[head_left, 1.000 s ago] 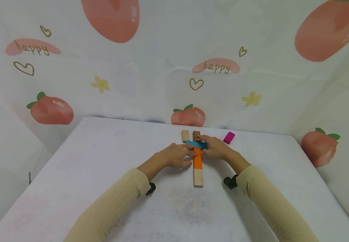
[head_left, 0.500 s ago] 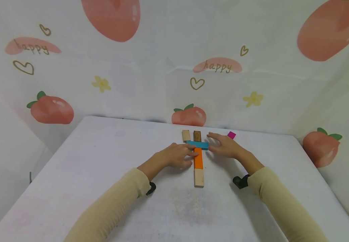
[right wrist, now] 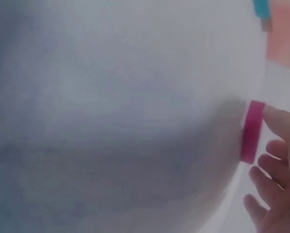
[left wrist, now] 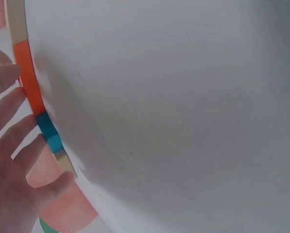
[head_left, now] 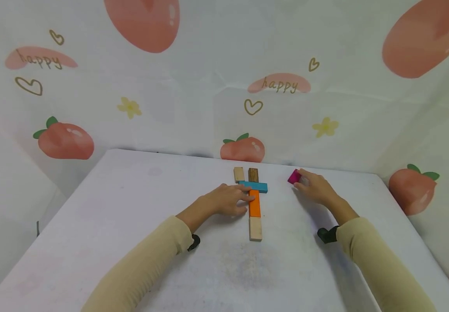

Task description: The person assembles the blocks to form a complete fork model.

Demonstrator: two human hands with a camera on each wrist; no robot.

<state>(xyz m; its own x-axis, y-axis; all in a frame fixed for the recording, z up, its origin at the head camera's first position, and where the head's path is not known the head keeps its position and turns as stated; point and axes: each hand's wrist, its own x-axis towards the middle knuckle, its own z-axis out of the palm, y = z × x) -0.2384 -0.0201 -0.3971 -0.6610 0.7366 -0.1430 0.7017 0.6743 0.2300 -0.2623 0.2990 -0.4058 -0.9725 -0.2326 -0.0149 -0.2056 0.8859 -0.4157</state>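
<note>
In the head view, my left hand (head_left: 230,200) rests with fingers on the orange block (head_left: 254,203) and the blue block (head_left: 253,186); its fingers also reach along the orange block (left wrist: 29,75) in the left wrist view. The blue block lies crosswise at the orange block's far end, and a pale wooden block (head_left: 255,229) continues the line at its near end. Away to the right, my right hand (head_left: 315,188) pinches the magenta block (head_left: 293,177) at its right side. The right wrist view shows the thumb against the magenta block (right wrist: 252,132), with the other fingers partly curled.
Beyond the blue block lie a second pale block (head_left: 238,174) and a dark-grained brown block (head_left: 253,174), a small gap between them. The white table (head_left: 162,190) ends at a wall cloth (head_left: 193,108) printed with peaches.
My right hand has left the blue block, moved right and reached the magenta block. My left hand has stayed put, and the row of blocks looks the same.
</note>
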